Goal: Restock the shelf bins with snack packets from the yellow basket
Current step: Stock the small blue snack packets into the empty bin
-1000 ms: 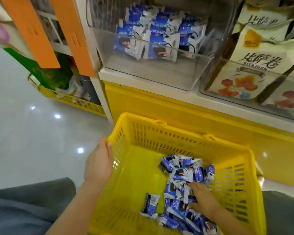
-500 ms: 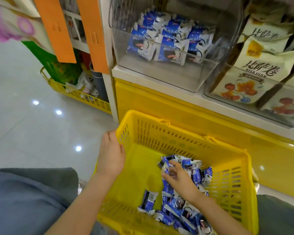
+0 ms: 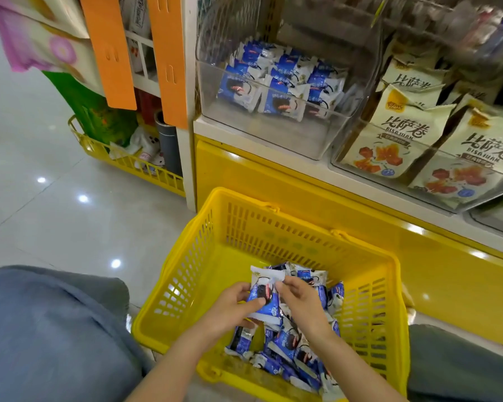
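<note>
Snack packet point(image 3: 263, 295) held above the pile point(image 3: 286, 348) in the yellow basket point(image 3: 204, 256), pinched by left hand point(image 3: 233, 304) and right hand point(image 3: 301, 303) together, likely to square it for the part-filled clear bin point(image 3: 273, 140) above.

2 orange strips point(image 3: 108, 50) hang above a cluttered low yellow rack point(image 3: 169, 181).
</note>
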Action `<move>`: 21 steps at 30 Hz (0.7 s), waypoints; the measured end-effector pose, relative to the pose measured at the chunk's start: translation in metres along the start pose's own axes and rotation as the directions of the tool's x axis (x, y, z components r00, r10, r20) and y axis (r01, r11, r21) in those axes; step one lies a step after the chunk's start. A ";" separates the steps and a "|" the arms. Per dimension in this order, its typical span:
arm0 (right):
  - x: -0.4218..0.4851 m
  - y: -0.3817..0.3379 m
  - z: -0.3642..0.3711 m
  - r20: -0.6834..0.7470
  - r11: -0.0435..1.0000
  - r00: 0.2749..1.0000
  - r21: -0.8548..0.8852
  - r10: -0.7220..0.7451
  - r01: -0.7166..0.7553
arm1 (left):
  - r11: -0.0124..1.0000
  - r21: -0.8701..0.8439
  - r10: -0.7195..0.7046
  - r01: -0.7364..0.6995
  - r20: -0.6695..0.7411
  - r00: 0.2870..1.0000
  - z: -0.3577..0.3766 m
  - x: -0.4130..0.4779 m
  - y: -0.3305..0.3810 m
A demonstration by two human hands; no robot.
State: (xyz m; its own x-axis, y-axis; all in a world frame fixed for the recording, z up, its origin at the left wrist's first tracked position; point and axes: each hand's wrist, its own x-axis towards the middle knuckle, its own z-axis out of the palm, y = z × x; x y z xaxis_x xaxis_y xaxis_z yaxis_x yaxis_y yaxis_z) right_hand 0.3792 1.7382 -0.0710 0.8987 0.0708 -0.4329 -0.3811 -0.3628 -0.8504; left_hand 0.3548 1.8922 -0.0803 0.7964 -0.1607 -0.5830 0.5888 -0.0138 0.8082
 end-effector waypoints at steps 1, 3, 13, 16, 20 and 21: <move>0.001 0.006 -0.007 -0.017 1.000 1.000 -0.029 -0.008 0.008 | 1.000 0.009 0.006 -0.006 -0.011 1.000 0.000 0.000 0.001; 0.001 0.022 -0.023 -0.051 0.996 0.999 -0.091 0.011 -0.016 | 1.000 0.004 0.017 -0.016 -0.036 0.999 0.001 0.001 0.002; 0.007 0.130 -0.069 0.014 0.672 0.939 -0.703 0.342 -0.234 | 0.998 0.056 -0.034 0.037 -0.062 0.998 0.007 0.013 0.000; 0.015 0.133 -0.065 0.014 0.546 0.950 -0.821 0.311 -0.167 | 0.996 0.075 -0.035 0.040 -0.064 0.997 0.009 0.014 -0.001; 0.024 0.132 -0.060 0.018 0.446 0.929 -0.881 0.370 -0.160 | 0.997 0.069 -0.029 0.032 -0.050 0.998 0.011 0.015 -0.002; 0.024 0.131 -0.059 0.012 0.423 0.931 -0.893 0.365 -0.154 | 0.998 0.050 -0.037 0.040 -0.054 0.998 0.011 0.015 -0.002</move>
State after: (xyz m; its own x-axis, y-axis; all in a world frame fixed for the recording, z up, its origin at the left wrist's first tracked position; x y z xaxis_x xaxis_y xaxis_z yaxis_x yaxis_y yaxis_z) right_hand 0.3639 1.6374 -0.1749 0.6949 -0.0553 -0.7169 -0.1058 -0.9940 -0.0259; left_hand 0.3640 1.8786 -0.0898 0.7804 -0.1061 -0.6162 0.6124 -0.0695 0.7875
